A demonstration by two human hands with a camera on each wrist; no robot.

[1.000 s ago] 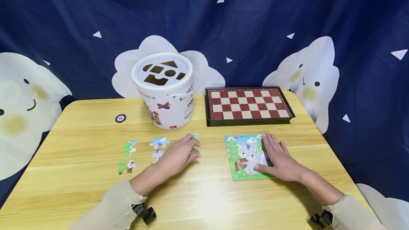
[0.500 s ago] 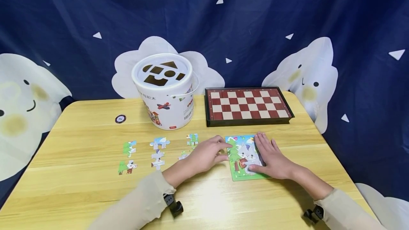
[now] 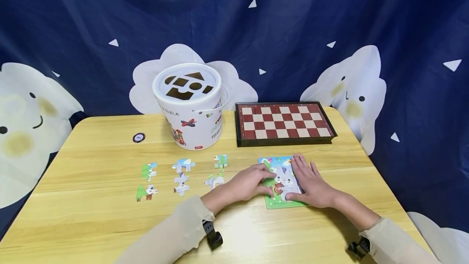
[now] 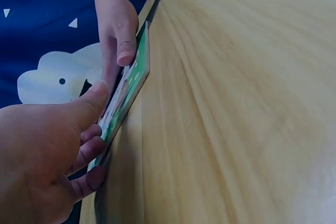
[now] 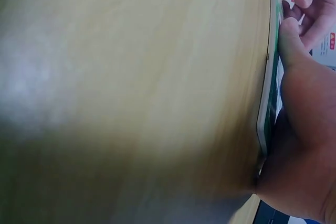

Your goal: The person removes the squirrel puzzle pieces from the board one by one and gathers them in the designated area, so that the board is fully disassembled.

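Observation:
A square puzzle board (image 3: 276, 205) with a grey cartoon animal, green trees and blue sky lies on the table. My right hand (image 3: 313, 184) rests on its right part, fingers straight and thumb spread over the picture. From the left, my left hand (image 3: 249, 182) reaches over the board's left part, thumb and fingers apart and their tips right at the picture. In the left wrist view, the left hand (image 4: 47, 150) has its fingertips by the board's edge (image 4: 131, 85). Loose jigsaw pieces lie left of the board, among them a tree piece (image 3: 149, 171) and a grey piece (image 3: 181, 184).
Behind the loose pieces stands a white bucket (image 3: 190, 117) with shaped holes in its lid. A red and white chessboard (image 3: 283, 121) in a black case lies at the back right. A round chip (image 3: 139, 137) lies at the left. A dark blue curtain (image 3: 286, 23) hangs behind.
My left hand has moved right, from over the loose pieces onto the board's left part, uncovering pieces on the table. My right hand has slid slightly left on the board.

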